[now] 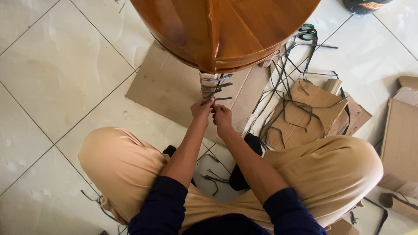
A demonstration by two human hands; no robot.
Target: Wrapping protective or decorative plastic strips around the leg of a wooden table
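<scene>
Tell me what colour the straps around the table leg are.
Dark grey to black. The straps around the wrapped table leg show best in the head view.

Your thing is the table leg (210,85) under the round glossy brown wooden tabletop (226,30), wrapped in pale cardboard and bound by several dark strap ties (217,82) stacked one above another, their loose ends poking out to the right. It stands upright on a flat cardboard sheet (167,89) on the floor, centre of scene, far side of your knees. One strap end (213,103) is pinched at the leg's near end.
</scene>
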